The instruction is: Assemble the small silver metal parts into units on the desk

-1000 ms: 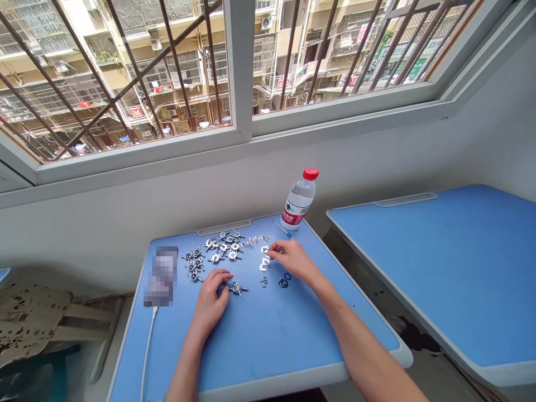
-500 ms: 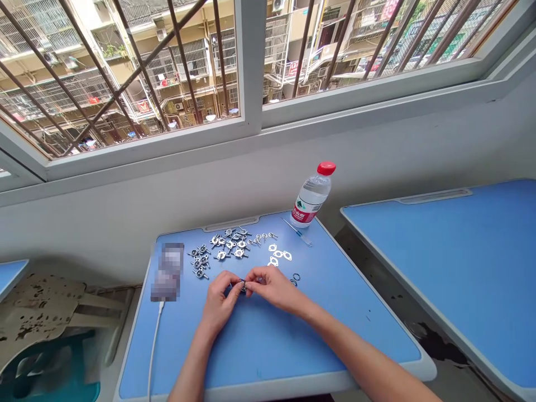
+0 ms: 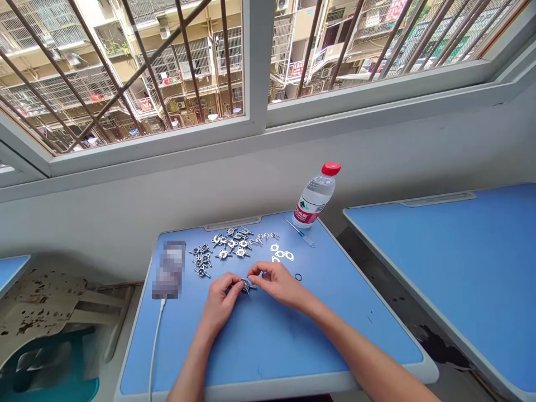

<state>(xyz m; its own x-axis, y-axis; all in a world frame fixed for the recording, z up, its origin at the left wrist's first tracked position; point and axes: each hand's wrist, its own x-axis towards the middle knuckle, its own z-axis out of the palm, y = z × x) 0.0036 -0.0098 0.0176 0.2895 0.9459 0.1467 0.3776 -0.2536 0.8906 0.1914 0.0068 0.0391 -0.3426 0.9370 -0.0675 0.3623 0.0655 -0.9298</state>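
Note:
My left hand (image 3: 221, 298) and my right hand (image 3: 278, 283) meet over the middle of a small blue desk (image 3: 268, 346). Both pinch one small metal part (image 3: 246, 286) between their fingertips, just above the desk top. Behind the hands lies a scatter of several similar metal parts (image 3: 224, 245). A few flat white plates (image 3: 281, 254) lie to the right of them. One small black ring (image 3: 298, 276) sits on the desk beside my right hand.
A water bottle (image 3: 316, 195) with a red cap stands at the desk's back right corner, a thin blue tool (image 3: 300, 233) in front of it. A blurred phone (image 3: 169, 269) with a white cable (image 3: 154, 349) lies at left. Another blue desk (image 3: 460, 262) stands to the right. A wall and barred window are behind.
My right hand came back from the white plates to the desk's middle and joined the left hand on the small metal part. The view shifted slightly.

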